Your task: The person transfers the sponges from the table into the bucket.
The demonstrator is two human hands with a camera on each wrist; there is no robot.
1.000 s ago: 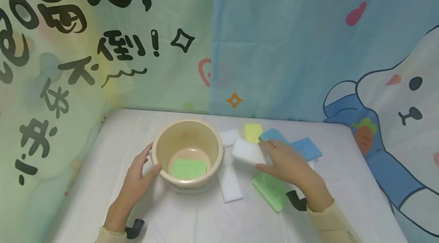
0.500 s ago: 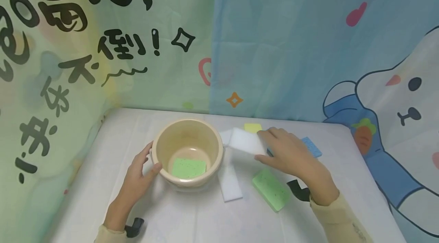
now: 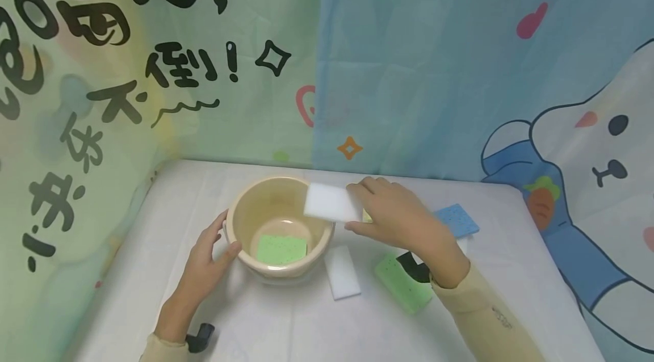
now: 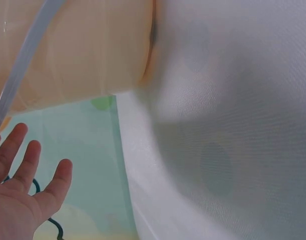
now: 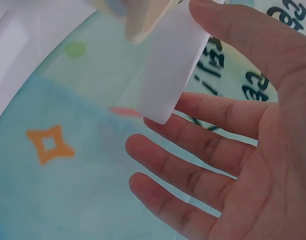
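- Pastel cloth backdrop (image 3: pixel 409 67) rises behind the white-clothed table (image 3: pixel 296 322).
- I see the right hand (image 3: pixel 393 209) pinching a white rectangular foam block (image 3: pixel 329 202) over the glossy beige round pot (image 3: pixel 276 194).
- Left hand (image 3: pixel 204 254), fingers spread, rests at its left rim.
- I'd keep the pinch light and clear the rim.

Support: table (image 3: pixel 255 322), top draped in white cloth with faint creases. Directly on it: round beige bowl (image 3: pixel 286 272), upright, left of centre; narrow white pad (image 3: pixel 343 272), flat, just right of bowl; green sponge (image 3: pixel 400 285), set obliquely, partly covered, right of pad; blue sponge (image 3: pixel 457 220), flat, farther back and right.
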